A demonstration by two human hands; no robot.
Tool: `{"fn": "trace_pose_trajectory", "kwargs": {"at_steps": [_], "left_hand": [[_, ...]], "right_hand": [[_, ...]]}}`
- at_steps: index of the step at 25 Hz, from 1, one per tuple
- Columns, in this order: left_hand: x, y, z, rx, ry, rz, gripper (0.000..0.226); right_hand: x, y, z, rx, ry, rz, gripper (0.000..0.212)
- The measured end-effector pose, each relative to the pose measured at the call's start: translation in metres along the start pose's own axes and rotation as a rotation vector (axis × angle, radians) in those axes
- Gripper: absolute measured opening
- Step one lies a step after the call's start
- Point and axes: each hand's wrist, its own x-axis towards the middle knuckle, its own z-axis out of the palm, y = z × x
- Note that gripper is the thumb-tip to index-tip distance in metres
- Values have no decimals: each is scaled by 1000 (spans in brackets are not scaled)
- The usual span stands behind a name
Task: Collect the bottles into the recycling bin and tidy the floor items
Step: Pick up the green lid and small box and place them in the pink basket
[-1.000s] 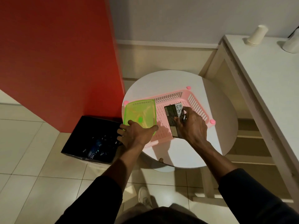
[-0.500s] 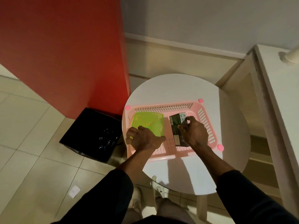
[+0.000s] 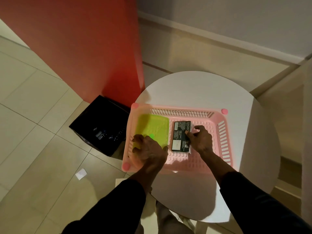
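Observation:
A pink slotted basket (image 3: 224, 142) sits on a round white table (image 3: 194, 88). In its left half a lime green tray (image 3: 153, 127) lies flat. My left hand (image 3: 148, 152) rests over the tray's near edge with fingers spread and looks blurred. A dark printed box (image 3: 180, 137) lies in the middle of the basket. My right hand (image 3: 200, 141) grips the box's right side, thumb on top. On the floor to the left, a black bin (image 3: 101, 125) holds dark bottles, one label showing.
A red wall panel (image 3: 81, 48) stands behind the bin. A small white paper scrap (image 3: 81, 173) lies on the tiled floor near my feet. A pale desk edge (image 3: 306, 115) runs along the right side, close to the table.
The green tray has gone from tilted on the basket's rim to flat inside it. The dark box has been lowered onto the basket floor. My view has moved closer.

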Motion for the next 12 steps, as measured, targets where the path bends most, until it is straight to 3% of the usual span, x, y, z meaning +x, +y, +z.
{"fn": "trace_pose_trajectory", "kwargs": {"at_steps": [5, 12], "left_hand": [[4, -7, 7, -69, 31, 17, 91], [-1, -8, 1, -89, -13, 24, 87]], "right_hand": [[4, 16, 6, -50, -1, -15, 35], [9, 4, 18, -30, 24, -85, 27]]}}
